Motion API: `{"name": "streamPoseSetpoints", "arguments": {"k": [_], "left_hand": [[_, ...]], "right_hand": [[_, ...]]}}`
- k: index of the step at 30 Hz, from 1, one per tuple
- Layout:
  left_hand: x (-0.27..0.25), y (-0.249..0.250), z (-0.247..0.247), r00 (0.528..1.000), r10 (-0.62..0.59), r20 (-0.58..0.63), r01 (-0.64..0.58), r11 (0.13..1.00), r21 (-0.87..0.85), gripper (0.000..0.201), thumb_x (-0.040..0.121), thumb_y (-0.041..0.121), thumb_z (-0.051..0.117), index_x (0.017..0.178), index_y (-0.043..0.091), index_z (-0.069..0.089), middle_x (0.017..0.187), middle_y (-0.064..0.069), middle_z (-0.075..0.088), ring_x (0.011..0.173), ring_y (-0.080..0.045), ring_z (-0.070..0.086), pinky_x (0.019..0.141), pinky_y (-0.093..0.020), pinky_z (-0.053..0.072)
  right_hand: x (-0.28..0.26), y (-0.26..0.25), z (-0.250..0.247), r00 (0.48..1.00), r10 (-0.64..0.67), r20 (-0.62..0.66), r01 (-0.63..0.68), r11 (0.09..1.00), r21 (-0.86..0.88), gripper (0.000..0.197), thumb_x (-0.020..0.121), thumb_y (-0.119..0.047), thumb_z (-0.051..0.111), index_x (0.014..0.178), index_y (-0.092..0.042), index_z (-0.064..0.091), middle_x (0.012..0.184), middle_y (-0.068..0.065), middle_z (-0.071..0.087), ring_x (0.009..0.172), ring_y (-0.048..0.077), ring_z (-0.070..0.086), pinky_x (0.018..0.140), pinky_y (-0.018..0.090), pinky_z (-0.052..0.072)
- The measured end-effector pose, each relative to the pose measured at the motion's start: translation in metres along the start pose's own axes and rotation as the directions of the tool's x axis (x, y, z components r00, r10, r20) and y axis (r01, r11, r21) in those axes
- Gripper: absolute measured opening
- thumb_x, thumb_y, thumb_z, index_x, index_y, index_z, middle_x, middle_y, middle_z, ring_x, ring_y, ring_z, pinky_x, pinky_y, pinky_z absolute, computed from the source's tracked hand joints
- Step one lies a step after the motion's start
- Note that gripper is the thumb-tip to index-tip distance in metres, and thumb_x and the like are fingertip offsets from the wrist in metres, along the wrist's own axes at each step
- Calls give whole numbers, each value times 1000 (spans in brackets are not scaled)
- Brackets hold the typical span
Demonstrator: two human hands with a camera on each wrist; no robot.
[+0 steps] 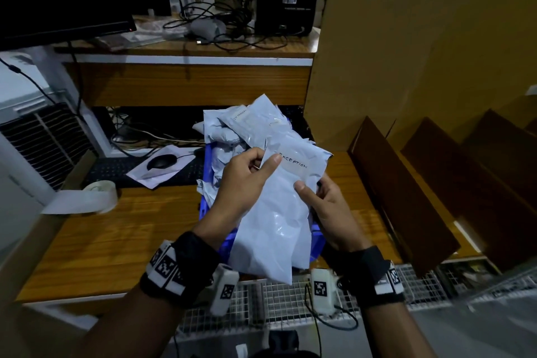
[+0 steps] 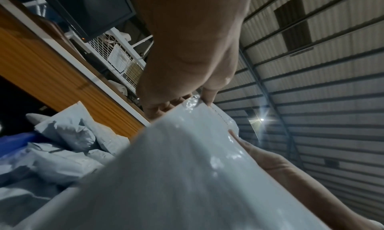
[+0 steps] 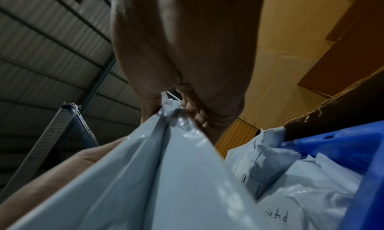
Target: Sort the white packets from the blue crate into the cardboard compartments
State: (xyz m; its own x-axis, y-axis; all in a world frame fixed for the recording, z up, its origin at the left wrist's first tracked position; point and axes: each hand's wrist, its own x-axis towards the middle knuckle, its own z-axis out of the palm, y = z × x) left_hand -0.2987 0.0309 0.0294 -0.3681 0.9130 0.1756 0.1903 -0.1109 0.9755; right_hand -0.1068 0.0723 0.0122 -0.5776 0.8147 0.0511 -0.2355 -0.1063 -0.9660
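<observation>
Both hands hold one white packet (image 1: 279, 212) above the blue crate (image 1: 207, 171); its label reads "EXCEPTION". My left hand (image 1: 247, 177) pinches its upper left corner, thumb on the front. My right hand (image 1: 322, 206) grips its right edge, thumb on top and fingers behind. The wrist views show the same packet (image 2: 187, 176) (image 3: 166, 176) held between thumb and fingers. Several more white packets (image 1: 247, 122) are heaped in the crate (image 3: 343, 144). The cardboard compartments (image 1: 436, 183), split by brown dividers, stand to the right.
The crate sits on a wooden desk (image 1: 122, 235). A tape roll (image 1: 101, 192), a keyboard (image 1: 122, 168) and a mouse (image 1: 161, 160) lie at the left. A tall cardboard wall (image 1: 421, 52) rises behind the compartments. A wire mesh shelf (image 1: 290, 299) runs along the near edge.
</observation>
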Motion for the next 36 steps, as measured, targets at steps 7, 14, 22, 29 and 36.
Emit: {"name": "streamPoseSetpoints", "arguments": {"k": [7,14,22,29,36], "left_hand": [[-6,-6,-6,999,-51,18,52,996,-77,71,92,77,63,115,9,60,108,-26,68,97,-38,69,91,-74,54],[-17,-24,-4,980,-143,-135,117,976,-186,39,102,61,54,104,22,59,98,-5,67,94,-25,65,89,-47,55],[-51,-25,63,987,-148,62,154,981,-114,42,92,74,51,84,32,57,81,4,66,81,-23,63,79,-45,54],[-100,4,142,973,-84,216,89,996,-17,36,106,57,51,106,22,60,104,-6,74,97,-26,72,76,-44,60],[-127,22,242,954,-119,276,118,993,19,22,104,58,55,100,37,62,102,4,78,93,-21,77,82,-59,64]], "right_hand": [[-16,-1,9,997,32,-63,-30,999,32,41,108,-14,57,148,-13,51,144,13,65,131,39,63,113,69,43],[-71,-8,-6,968,31,-251,-36,999,-14,43,109,-10,52,152,-15,49,140,9,69,125,34,68,97,51,60],[-169,-24,-51,839,34,-543,6,997,72,38,114,-14,40,150,-15,51,139,7,70,125,29,68,94,40,62],[-224,-35,-111,779,14,-627,71,991,112,36,114,-13,41,147,-17,54,138,6,70,127,28,67,105,47,57],[-289,-46,-210,737,-12,-676,108,989,101,38,114,-13,40,150,-14,52,141,9,68,129,31,66,103,45,58]]}}
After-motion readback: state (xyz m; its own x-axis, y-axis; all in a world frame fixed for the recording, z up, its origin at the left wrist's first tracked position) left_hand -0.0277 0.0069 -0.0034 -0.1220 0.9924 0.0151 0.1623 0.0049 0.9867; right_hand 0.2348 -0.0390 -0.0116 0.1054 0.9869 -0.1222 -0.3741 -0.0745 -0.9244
